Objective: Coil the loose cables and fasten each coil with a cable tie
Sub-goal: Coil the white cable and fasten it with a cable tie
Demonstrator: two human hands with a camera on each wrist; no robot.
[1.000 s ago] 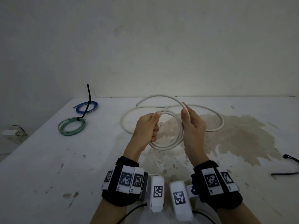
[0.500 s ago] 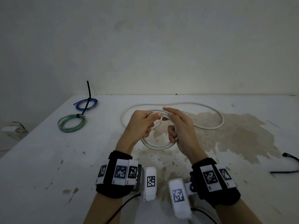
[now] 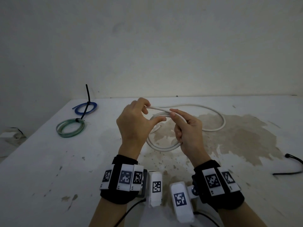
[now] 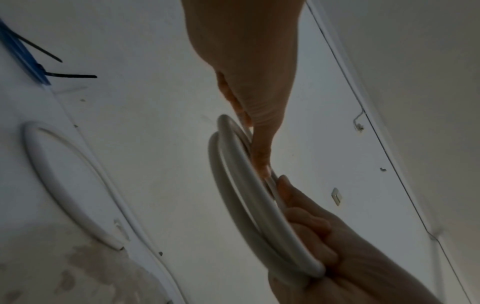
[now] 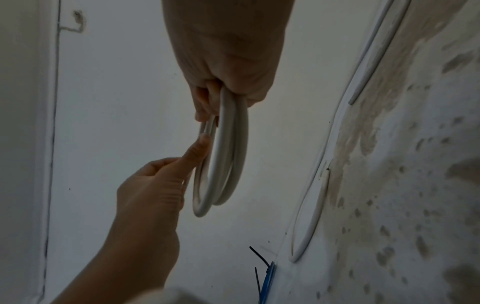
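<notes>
A white cable is partly wound into a small coil that I hold above the table. My right hand grips the coil's right side, fingers curled round the strands. My left hand pinches a strand at the top of the coil, thumb stretched toward the right hand. In the left wrist view the left thumb presses on the coil next to the right hand. The rest of the cable lies loose on the table behind.
At the far left lie a blue coil and a green coil, each bound with a black cable tie. A loose black cable tie lies near the right edge. A brown stain covers the middle of the table. A wall stands right behind.
Both hands moved farther from me with the coil. The left hand went from gripping the coil to pinching a strand at its top. The right hand has closed round the coil's right side.
</notes>
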